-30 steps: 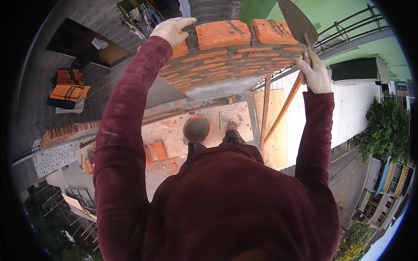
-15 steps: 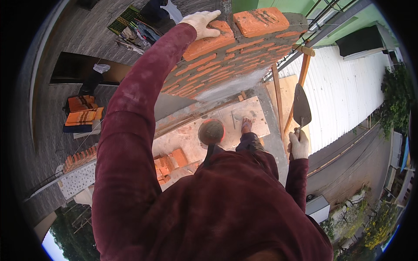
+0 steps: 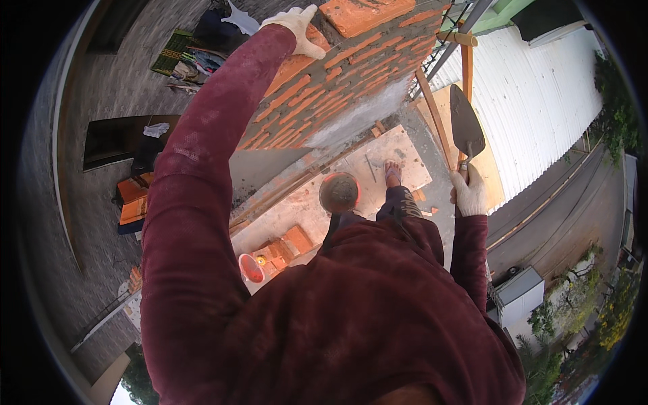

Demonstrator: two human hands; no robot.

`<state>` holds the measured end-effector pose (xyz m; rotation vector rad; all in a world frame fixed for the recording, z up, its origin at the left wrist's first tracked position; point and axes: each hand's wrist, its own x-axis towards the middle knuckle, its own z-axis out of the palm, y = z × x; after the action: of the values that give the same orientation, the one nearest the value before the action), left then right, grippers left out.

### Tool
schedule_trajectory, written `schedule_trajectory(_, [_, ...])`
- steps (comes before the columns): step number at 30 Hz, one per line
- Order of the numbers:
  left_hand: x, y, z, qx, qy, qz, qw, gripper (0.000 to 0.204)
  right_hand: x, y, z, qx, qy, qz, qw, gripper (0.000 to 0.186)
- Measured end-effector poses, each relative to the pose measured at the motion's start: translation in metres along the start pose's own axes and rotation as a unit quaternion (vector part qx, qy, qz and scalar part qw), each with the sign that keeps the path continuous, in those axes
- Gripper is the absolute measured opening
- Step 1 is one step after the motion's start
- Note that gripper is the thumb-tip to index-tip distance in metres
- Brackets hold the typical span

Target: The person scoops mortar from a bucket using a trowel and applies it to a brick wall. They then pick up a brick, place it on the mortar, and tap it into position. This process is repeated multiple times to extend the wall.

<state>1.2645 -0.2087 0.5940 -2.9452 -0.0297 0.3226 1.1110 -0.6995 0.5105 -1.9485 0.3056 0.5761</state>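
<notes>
My left hand (image 3: 295, 30), in a pale knit glove, is on top of the brick wall (image 3: 344, 79). Its fingers and thumb straddle an orange brick (image 3: 287, 71) on the top course, the thumb toward the near face. Just right of it lies another brick (image 3: 368, 15), with grey mortar in the gap between. Out to the right, my gloved right hand (image 3: 470, 192) is closed around the handle of a pointed trowel (image 3: 466, 125). The trowel's blade points away from me, grey and smeared, apart from the wall.
By my foot, a round bucket (image 3: 339, 193) of grey mortar stands on a pale board (image 3: 405, 152). Loose bricks (image 3: 290, 246) and a red tub (image 3: 251, 268) are to its left. Wooden posts (image 3: 435, 118) rise at the wall's right end, beside a white corrugated roof (image 3: 533, 101).
The view has shifted, so the wall sits higher and further left. My left hand remains on the brick, and the trowel stays in my right hand. The red tub has come into view.
</notes>
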Motion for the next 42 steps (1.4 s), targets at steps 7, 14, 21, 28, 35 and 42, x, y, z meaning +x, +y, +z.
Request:
schedule_trajectory(7, [-0.045, -0.040, 0.024, -0.008, -0.049, 0.017, 0.999, 0.136, 0.004, 0.000, 0.015, -0.025, -0.033, -0.033, 0.999, 0.030])
schedule_trajectory(14, [-0.050, -0.055, 0.038, -0.058, -0.038, 0.031, 0.997, 0.123, 0.014, 0.008, 0.029, -0.101, -0.069, -0.079, 0.989, 0.034])
schedule_trajectory(21, [-0.054, -0.057, 0.048, -0.025, 0.027, 0.032, 0.999, 0.119, 0.013, -0.004, 0.036, -0.112, -0.094, -0.071, 0.987, 0.034])
schedule_trajectory(28, [-0.052, -0.064, 0.049, -0.085, 0.007, 0.043, 0.995, 0.119, 0.020, -0.020, 0.039, -0.142, -0.115, -0.096, 0.978, 0.027])
schedule_trajectory(35, [-0.057, -0.062, 0.047, -0.101, 0.010, 0.035, 0.994, 0.119, 0.025, -0.025, 0.037, -0.150, -0.122, -0.051, 0.980, 0.034])
schedule_trajectory(42, [-0.059, -0.058, 0.039, -0.112, -0.021, 0.007, 0.993, 0.120, 0.017, -0.049, 0.037, -0.151, -0.114, -0.081, 0.979, 0.030])
